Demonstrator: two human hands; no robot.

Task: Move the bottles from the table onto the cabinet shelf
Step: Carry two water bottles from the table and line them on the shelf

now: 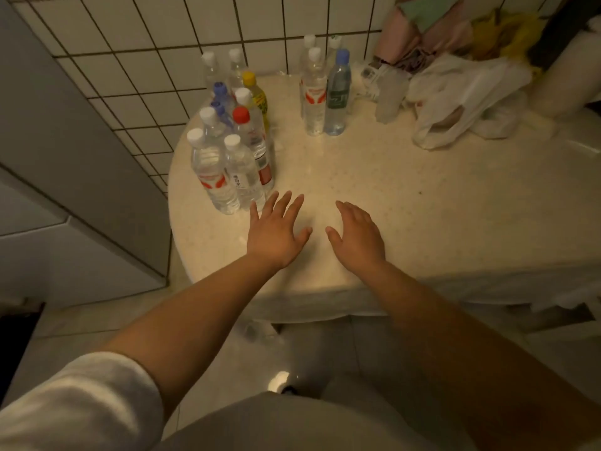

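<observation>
Both arms are reaching out over the round, cream speckled desk (374, 177). My left hand (276, 232) is hovering with fingers spread and straight, grasping nothing; my right hand (357, 236) is likewise released, fingers loosely extended, empty. Neither is touching a bottle yet.

Just beyond my left fingertips, the near cluster of clear plastic water bottles (234, 141) is standing upright, packed tight. Nearest are two white-capped ones, the red-labelled clear bottle (211, 177) and the white-labelled clear bottle (244, 177); they look nearly full.

I judge it best to be taking those two first, one per hand, gripping mid-body rather than by the cap, and lifting straight up so neighbours are not tipping.

Behind them, red, blue and yellow caps are showing. Farther right, well apart, a second group is standing: a tall blue-capped clear bottle (338, 96) beside white-capped ones, all seemingly full.

A crumpled white plastic bag (461, 102) is lying at the far right. The cabinet shelf is not identifiable from here.
</observation>
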